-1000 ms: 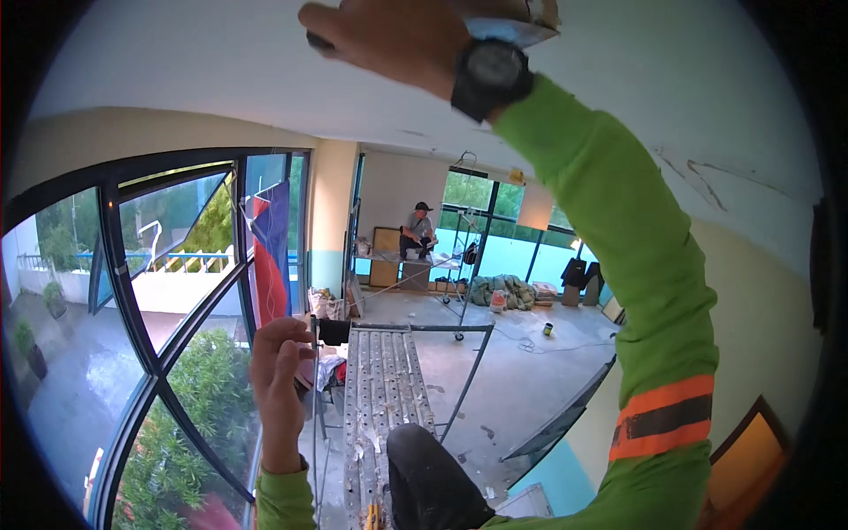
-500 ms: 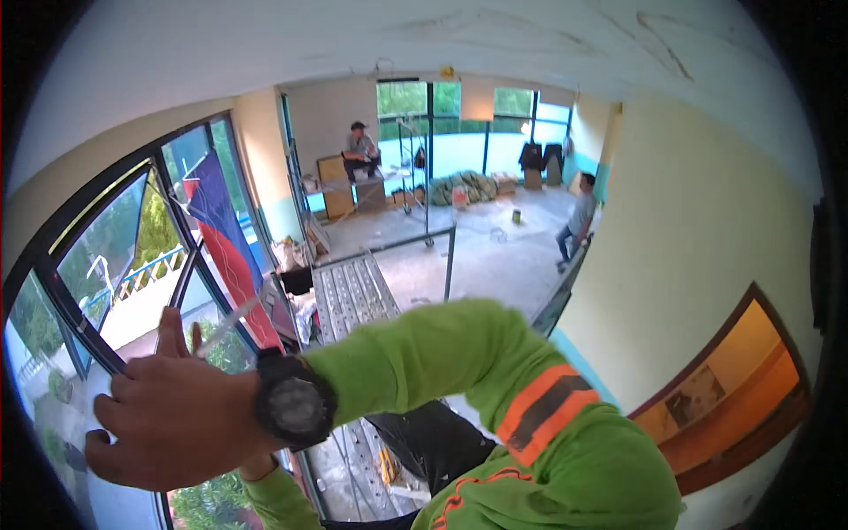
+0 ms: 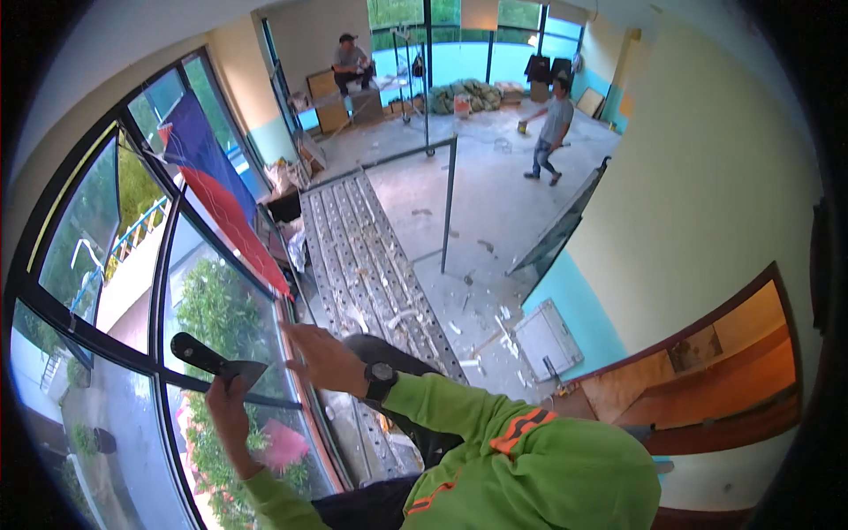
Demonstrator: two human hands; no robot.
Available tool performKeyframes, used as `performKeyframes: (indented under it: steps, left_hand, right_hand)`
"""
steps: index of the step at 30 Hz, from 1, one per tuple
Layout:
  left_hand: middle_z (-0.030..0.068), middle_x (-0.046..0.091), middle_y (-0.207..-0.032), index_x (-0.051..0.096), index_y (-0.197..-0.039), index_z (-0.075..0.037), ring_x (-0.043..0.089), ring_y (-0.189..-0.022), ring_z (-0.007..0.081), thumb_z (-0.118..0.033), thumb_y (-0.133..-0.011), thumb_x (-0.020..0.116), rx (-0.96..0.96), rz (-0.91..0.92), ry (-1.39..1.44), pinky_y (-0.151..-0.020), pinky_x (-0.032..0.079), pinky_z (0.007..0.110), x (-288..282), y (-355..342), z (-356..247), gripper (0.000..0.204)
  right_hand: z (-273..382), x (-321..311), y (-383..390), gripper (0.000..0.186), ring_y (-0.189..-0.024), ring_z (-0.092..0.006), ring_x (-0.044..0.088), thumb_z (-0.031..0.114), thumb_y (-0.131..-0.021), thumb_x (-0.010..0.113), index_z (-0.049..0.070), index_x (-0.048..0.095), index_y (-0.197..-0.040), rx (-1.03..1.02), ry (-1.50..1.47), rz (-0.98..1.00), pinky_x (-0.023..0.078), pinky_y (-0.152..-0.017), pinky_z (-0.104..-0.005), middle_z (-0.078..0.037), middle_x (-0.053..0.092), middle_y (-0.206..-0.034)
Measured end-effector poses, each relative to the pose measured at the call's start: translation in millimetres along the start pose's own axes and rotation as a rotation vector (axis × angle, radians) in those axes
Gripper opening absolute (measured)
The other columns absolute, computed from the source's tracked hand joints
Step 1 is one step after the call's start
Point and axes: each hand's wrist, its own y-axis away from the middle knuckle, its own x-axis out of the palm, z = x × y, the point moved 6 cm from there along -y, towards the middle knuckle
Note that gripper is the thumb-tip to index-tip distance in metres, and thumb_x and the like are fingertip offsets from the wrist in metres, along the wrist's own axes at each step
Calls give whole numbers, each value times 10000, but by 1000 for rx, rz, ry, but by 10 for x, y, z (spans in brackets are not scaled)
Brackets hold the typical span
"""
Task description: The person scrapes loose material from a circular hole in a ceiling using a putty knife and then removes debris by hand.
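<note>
Left hand (image 3: 228,408): fingers clamped on flat black-handled metal scraper (image 3: 212,360), blade angled for the curved window glass (image 3: 212,309).
Right hand (image 3: 320,355): fingers apart, flat, bracing.

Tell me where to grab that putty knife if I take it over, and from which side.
Take the putty knife by its dark handle, the end sticking up and left, clear of the left hand, which holds it near the blade. Come from the upper left; the flat blade points right, toward the right hand, near the window frame.
</note>
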Motion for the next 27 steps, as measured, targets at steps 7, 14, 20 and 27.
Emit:
performKeyframes:
  steps: [7,14,20,27]
  left_hand:
    - [98,624,-1025,574,-1126,23,582,-900,162,-106,-914,526,-272,-194,451,-777,469,296,485,645,791,252]
    - [148,550,-1214,427,-1273,22,573,-1051,253,-54,-912,490,-366,-323,935,-940,469,366,518,701,782,374]
    - [169,452,-1329,353,-1329,-16,495,-1174,296,31,-813,470,-420,-256,1133,-972,456,413,555,751,950,531]
    - [145,472,-1293,347,-1334,-40,484,-1188,311,-7,-813,463,-443,-357,1238,-990,432,443,472,713,913,535]
  right_hand:
    - [-37,268,90,362,-885,-337,613,271,-824,622,24,561,-1082,87,8,412,469,-786,-439,-169,636,-944]
    - [3,593,266,337,-764,-340,640,298,-816,623,41,564,-1025,-69,161,763,495,-670,-452,-145,639,-801]
    - [40,478,193,335,-773,-348,640,311,-824,618,48,559,-1023,-73,166,769,498,-664,-452,-150,635,-798]
    - [20,525,202,321,-773,-342,641,301,-837,604,44,555,-1023,-62,182,766,505,-683,-449,-151,636,-819]
